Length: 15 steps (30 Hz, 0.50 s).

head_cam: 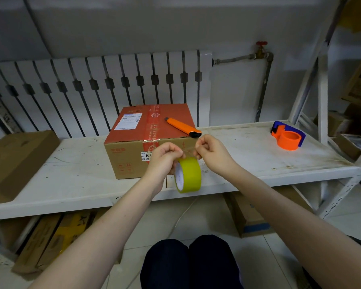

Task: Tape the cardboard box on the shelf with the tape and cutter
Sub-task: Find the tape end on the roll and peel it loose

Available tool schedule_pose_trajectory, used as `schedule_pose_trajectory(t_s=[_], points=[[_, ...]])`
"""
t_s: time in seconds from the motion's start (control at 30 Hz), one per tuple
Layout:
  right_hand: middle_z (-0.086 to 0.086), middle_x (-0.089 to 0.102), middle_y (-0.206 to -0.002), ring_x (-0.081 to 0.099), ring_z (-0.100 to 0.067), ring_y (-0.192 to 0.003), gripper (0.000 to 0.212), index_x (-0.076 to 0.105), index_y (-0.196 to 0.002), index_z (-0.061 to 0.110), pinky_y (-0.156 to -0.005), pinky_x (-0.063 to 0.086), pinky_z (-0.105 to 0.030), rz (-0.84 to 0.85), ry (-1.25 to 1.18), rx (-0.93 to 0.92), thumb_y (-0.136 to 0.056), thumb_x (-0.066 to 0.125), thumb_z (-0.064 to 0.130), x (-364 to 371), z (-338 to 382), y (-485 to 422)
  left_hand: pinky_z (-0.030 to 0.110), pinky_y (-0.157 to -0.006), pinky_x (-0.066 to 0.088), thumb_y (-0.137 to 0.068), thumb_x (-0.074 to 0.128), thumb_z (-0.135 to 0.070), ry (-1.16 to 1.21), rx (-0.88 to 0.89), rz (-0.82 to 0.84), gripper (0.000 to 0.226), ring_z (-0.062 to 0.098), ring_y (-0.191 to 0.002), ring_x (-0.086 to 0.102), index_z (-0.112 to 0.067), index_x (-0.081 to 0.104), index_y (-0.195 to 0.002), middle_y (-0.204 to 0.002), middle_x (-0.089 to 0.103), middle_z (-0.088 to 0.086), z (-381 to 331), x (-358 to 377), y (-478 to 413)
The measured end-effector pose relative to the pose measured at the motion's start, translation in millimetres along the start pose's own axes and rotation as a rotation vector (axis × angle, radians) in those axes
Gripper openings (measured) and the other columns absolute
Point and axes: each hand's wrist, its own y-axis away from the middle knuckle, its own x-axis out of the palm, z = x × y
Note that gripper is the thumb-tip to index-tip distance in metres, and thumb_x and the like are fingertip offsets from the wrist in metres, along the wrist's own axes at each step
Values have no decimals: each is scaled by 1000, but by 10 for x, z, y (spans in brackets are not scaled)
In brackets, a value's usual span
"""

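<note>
A cardboard box with a red top and a red strip of old tape stands on the white shelf. An orange cutter lies on the box's right top edge. A yellow-green tape roll hangs in front of the box's near right corner. My left hand grips the roll at its top. My right hand pinches the clear free end of the tape, pulled a short way off the roll between the two hands.
An orange and blue tape dispenser sits at the shelf's right end. A flat brown box lies at the left end. A radiator stands behind the shelf. More boxes lie under the shelf and on the right rack.
</note>
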Motion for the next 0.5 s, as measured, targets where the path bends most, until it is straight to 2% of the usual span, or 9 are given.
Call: schedule_pose_trajectory(t_s=[0.07, 0.17, 0.27, 0.37, 0.5], points=[[0, 61, -76, 57, -13, -69, 20, 49, -79, 23, -70, 49, -27, -20, 10, 7, -94, 46, 10, 7, -4, -11, 18, -41, 32, -85, 52, -3, -27, -20, -19, 24, 9, -45, 39, -16, 57, -66, -74, 63, 4, -9, -3, -4], [-4, 63, -80, 61, -15, -74, 5, 50, -91, 18, -70, 51, -26, -52, 19, 12, -93, 50, 13, 25, -15, 1, 22, -43, 31, -85, 53, -6, -29, -48, -53, 22, 10, -43, 37, -16, 59, -66, -71, 65, 1, 1, 3, 10], [-6, 62, -75, 61, -14, -71, 18, 39, -102, 19, -63, 45, -21, -96, 11, 22, -92, 54, 15, 45, -19, 40, 21, -42, 30, -82, 56, -6, -32, -61, -119, 19, 7, -38, 35, -15, 58, -66, -65, 59, 0, 12, 25, 35], [-8, 63, -75, 56, -11, -62, 17, 40, -100, 17, -58, 41, -21, -120, 35, 6, -92, 54, 13, 44, -32, 62, 21, -44, 30, -79, 59, -3, -46, -58, -159, 17, 3, -33, 38, -14, 57, -66, -60, 57, 2, 9, 48, 48], [4, 57, -64, 53, -3, -59, 4, 50, -91, 13, -57, 39, -18, -106, 57, -28, -92, 52, 9, 36, -81, 73, 22, -44, 32, -73, 63, 3, -35, -41, -178, 21, -1, -29, 41, -12, 50, -78, -58, 58, 4, 8, 71, 71]])
